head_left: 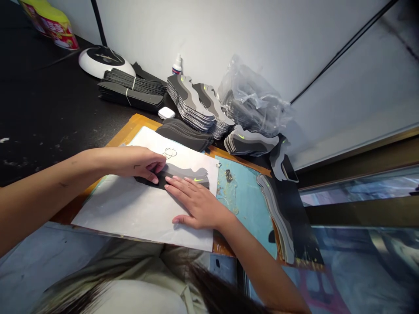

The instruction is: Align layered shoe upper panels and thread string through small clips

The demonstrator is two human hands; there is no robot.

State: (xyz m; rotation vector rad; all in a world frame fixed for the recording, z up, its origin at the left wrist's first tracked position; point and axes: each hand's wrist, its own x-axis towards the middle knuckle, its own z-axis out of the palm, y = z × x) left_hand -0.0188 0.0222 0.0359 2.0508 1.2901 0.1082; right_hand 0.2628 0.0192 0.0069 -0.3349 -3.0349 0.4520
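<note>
A grey and black shoe upper piece (188,172) with a small yellow-green swoosh lies on a white paper sheet (137,213). My left hand (139,163) is at its left end, fingers curled and thumb and forefinger closed on the dark edge; the fingertips are partly hidden. My right hand (196,203) rests flat, fingers stretched out over the piece's lower edge, thumb on the paper. Just above the piece, thin loops of pale elastic band (170,153) lie on the sheet.
Behind the paper stand a stack of dark pieces (185,133) and stacks of grey upper pieces (190,104), beside a clear plastic bag (255,100). Banded black bundles (131,91) and a lamp base (104,61) are at the left. More strips (276,218) lie on the right.
</note>
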